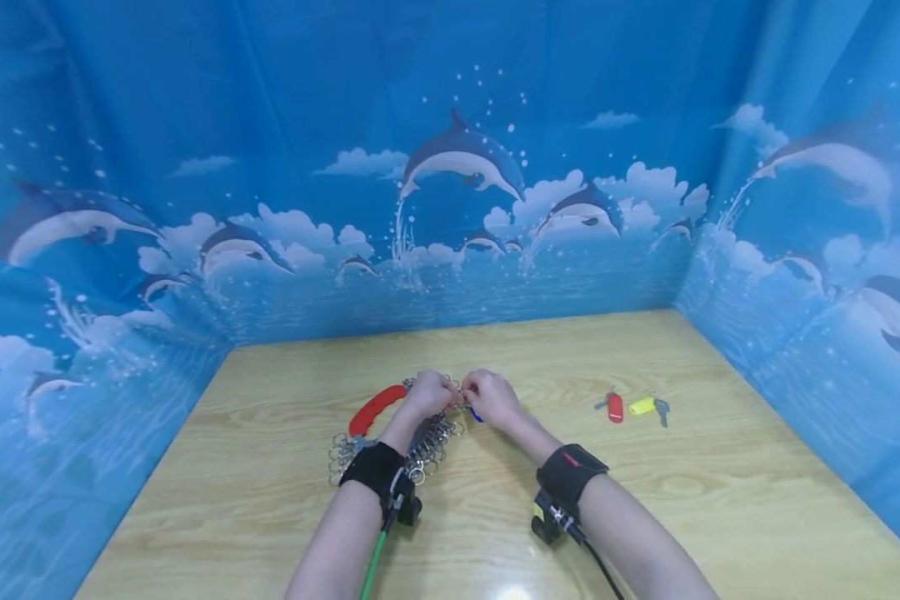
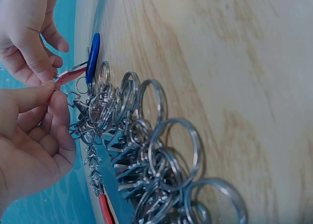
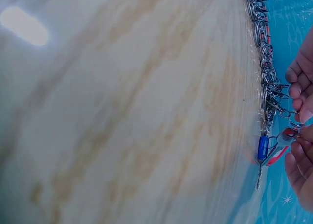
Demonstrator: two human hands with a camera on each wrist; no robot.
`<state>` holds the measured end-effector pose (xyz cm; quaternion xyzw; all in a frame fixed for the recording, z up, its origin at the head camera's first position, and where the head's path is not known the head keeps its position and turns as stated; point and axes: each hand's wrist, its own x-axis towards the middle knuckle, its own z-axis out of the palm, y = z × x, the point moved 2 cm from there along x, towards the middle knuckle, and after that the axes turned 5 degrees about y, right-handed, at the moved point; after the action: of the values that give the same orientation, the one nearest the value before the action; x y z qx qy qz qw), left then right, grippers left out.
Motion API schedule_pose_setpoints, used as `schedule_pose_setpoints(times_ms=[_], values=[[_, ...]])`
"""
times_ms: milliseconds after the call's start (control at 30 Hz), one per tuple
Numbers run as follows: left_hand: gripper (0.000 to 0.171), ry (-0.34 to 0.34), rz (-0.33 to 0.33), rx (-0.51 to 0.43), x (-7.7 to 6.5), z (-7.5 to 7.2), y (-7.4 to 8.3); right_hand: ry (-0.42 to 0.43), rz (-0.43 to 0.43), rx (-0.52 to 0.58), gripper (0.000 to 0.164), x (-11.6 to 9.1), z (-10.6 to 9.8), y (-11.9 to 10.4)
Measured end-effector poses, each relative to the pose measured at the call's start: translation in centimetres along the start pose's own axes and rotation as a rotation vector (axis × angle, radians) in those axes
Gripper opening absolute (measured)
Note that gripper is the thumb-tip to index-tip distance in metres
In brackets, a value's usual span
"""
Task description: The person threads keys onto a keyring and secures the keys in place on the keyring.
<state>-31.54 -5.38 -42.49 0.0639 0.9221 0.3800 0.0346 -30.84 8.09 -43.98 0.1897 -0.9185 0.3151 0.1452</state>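
Over the middle of the table, my left hand [image 1: 430, 393] and my right hand [image 1: 491, 398] meet fingertip to fingertip. Between thumb and forefinger, the left pinches a small metal key ring at the edge of a bunch of key rings [image 2: 176, 155]. In the right hand's fingertips is the ring end of a red key tag [image 2: 71, 76]; its ring is mostly hidden by fingers. Beside it hangs a blue key tag [image 2: 93, 57], with a key [image 3: 270, 156] near it. A red curved handle [image 1: 375, 408] lies left of my left hand, with the key rings around it.
To the right lie a red key tag [image 1: 615, 407] with a key and a yellow key tag [image 1: 642, 406] with a key [image 1: 662, 412]. A dolphin-printed blue curtain [image 1: 450, 275] borders the wooden table [image 1: 285, 517] at the back and sides.
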Motion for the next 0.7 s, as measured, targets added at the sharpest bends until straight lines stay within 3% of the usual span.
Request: schedule_pose_setpoints(times_ms=[167, 367, 700], values=[[0.012, 0.031, -0.012, -0.031, -0.17, -0.18, 0.11, 0.018, -0.015, -0.002, 0.004, -0.03, 0.10, -0.20], [0.024, 0.045, -0.043, -0.098, -0.28, -0.12, -0.13, 0.024, -0.028, -0.011, 0.004, 0.00, 0.20, -0.37], [0.016, -0.036, 0.042, -0.022, -0.40, -0.40, -0.29, 0.046, 0.010, 0.057, 0.003, 0.15, 0.20, 0.48]])
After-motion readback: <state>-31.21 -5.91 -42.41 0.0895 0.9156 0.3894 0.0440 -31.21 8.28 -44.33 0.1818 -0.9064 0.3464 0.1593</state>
